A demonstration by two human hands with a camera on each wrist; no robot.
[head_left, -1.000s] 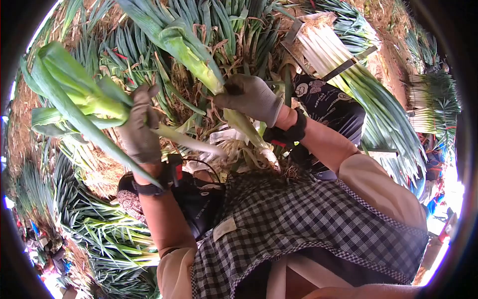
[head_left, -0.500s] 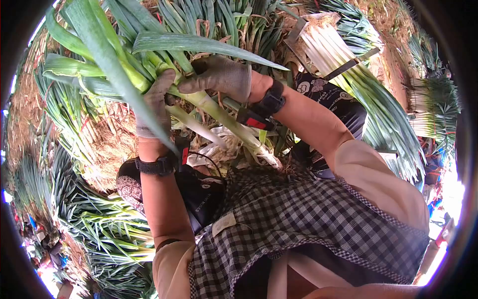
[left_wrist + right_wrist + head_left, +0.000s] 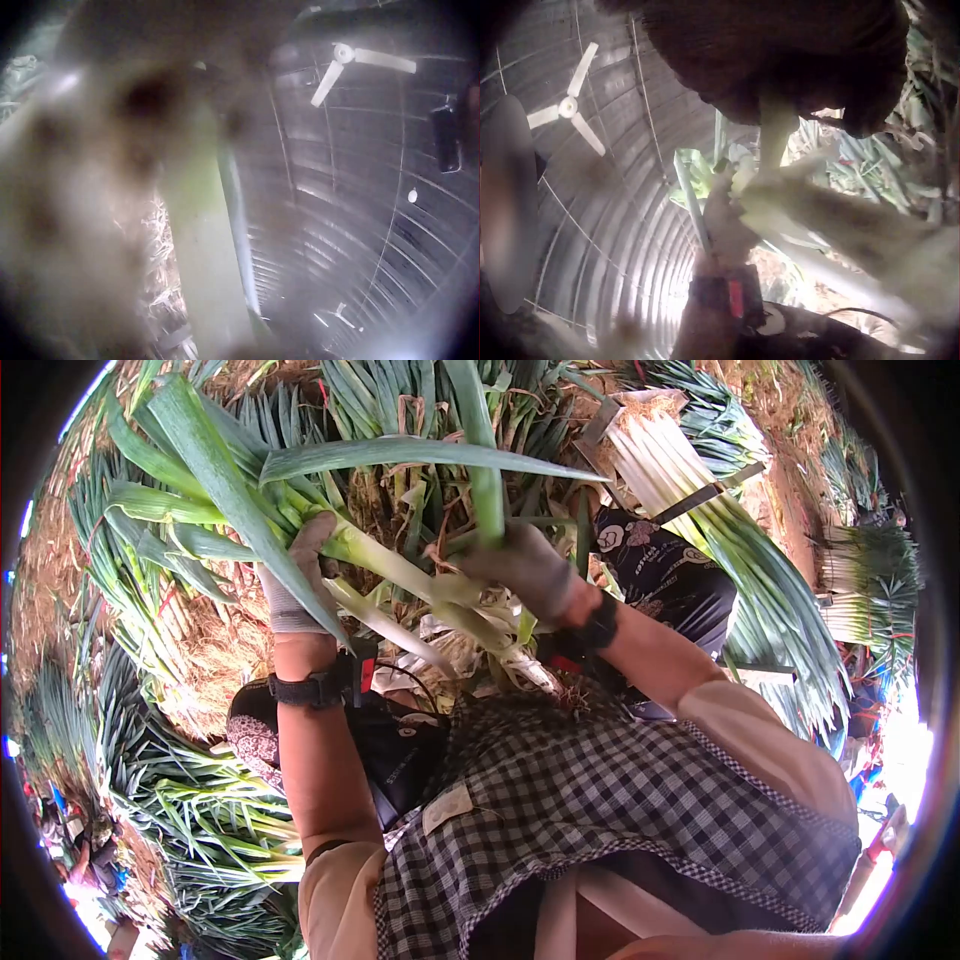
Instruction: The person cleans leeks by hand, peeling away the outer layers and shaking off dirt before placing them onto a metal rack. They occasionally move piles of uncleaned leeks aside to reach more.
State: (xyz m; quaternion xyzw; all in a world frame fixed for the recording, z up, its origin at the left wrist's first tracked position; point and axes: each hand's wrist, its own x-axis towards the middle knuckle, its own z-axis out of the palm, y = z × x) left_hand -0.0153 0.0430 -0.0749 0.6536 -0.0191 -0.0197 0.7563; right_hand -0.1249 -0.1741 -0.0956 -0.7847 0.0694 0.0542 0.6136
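Observation:
In the head view my gloved left hand [image 3: 300, 580] grips large leeks by the upper stalks, their broad green leaves [image 3: 200, 455] fanning up and left. One thick leek stalk [image 3: 385, 565] slants down right to its roots [image 3: 572, 700] at the apron. A second, paler stalk [image 3: 395, 635] hangs below it. My gloved right hand [image 3: 530, 572], blurred, is right of the thick stalk and pinches a long green leaf [image 3: 485, 495] that stands up from it. In the left wrist view a pale stalk [image 3: 210, 270] runs down past the blurred glove.
Bundled leeks [image 3: 690, 490] lie in a metal frame at the right. More leeks [image 3: 390, 405] stand at the back, and others [image 3: 220, 810] lie at lower left. Peeled scraps [image 3: 445, 645] lie between the knees. A checked apron [image 3: 600, 790] covers the lap.
My right hand brought its leek to the left hand's bunch, then moved off to the right with a leaf in its fingers. My left hand moved slightly right and now holds the leeks together.

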